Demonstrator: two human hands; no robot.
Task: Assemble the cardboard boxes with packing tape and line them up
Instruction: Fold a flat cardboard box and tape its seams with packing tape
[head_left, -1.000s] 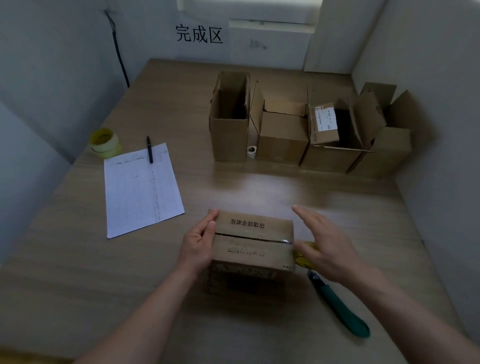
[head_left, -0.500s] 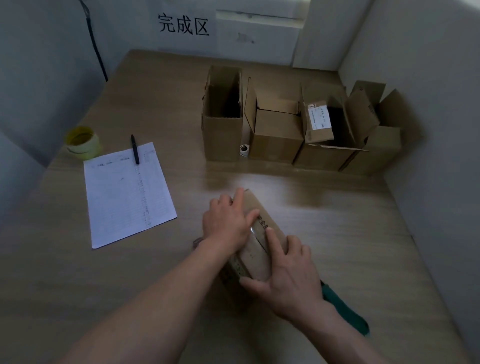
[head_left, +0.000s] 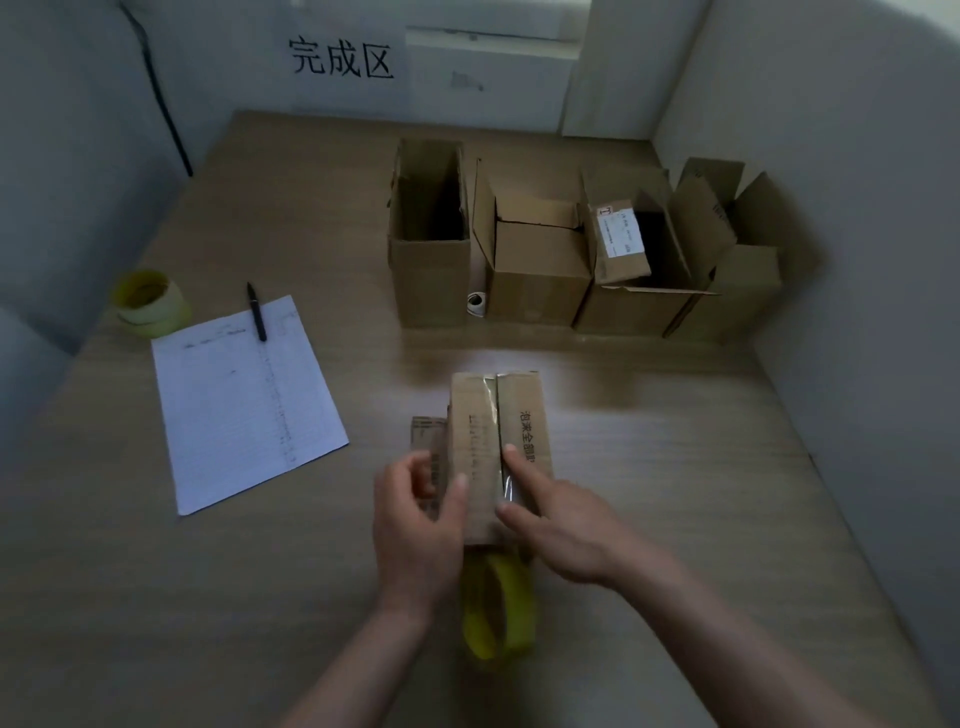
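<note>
Box lies mid-table, near the front edge, its taped seam running away from the person. The left hand grips the box's left side, thumb on top and fingers curled round a side flap. The right hand presses the clear tape on the seam with its forefinger straight — the other fingers loosely bent. A yellow tape roll stands just behind the box's near end, between the wrists. Four open boxes stand in a row at the back right, close to the right wall. Bare table separates that row from the box — room on the right too. A paper with a pen and a second roll sit left.
</note>
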